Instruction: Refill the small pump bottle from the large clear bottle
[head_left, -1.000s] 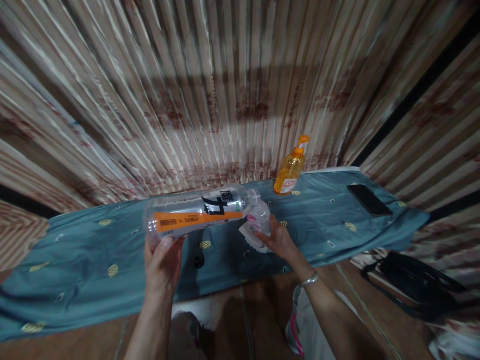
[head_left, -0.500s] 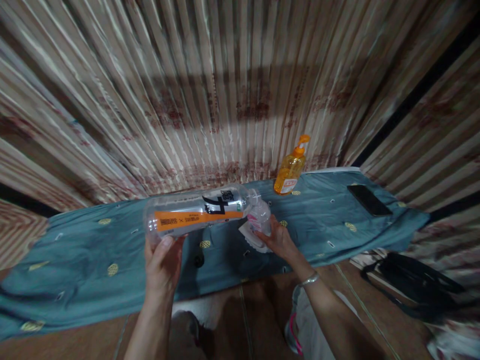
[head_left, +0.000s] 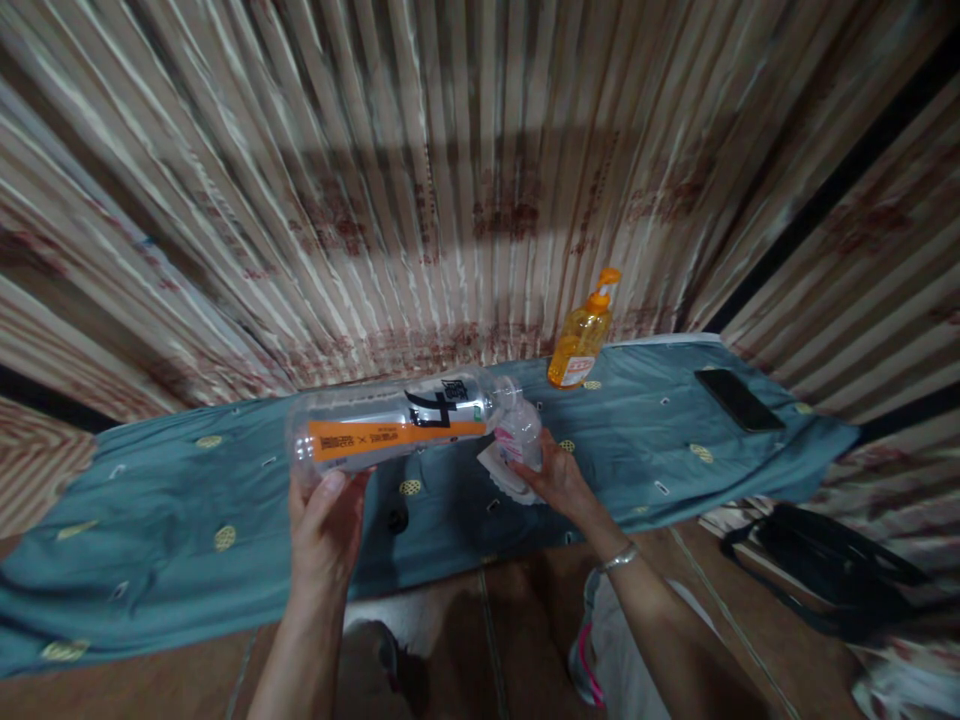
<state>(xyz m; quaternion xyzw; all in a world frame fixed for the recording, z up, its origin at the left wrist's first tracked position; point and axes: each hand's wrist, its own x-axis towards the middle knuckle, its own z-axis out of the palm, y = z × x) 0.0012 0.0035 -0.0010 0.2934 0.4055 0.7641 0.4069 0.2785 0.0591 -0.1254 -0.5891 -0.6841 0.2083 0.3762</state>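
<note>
Near the base of a large clear plastic bottle (head_left: 390,420) with an orange and black label, my left hand (head_left: 326,525) is closed around it. The bottle lies almost level in the air, its mouth pointing right. That mouth meets the top of a small clear bottle (head_left: 523,432) with pink print. My right hand (head_left: 559,475) is closed on the small bottle, which stands roughly upright. Whether liquid passes between the two, I cannot tell. Just under the small bottle is a folded white cloth or tissue (head_left: 502,477).
A pump bottle (head_left: 577,345) of orange liquid stands at the back of the teal cloth-covered table (head_left: 165,510). A black phone (head_left: 739,400) lies at the right. Near the front edge sits a small dark cap (head_left: 397,520). A black bag (head_left: 832,570) is low on the right.
The large bottle has turned slightly about its length, so its label sits a little differently. Both hands stay in almost the same place.
</note>
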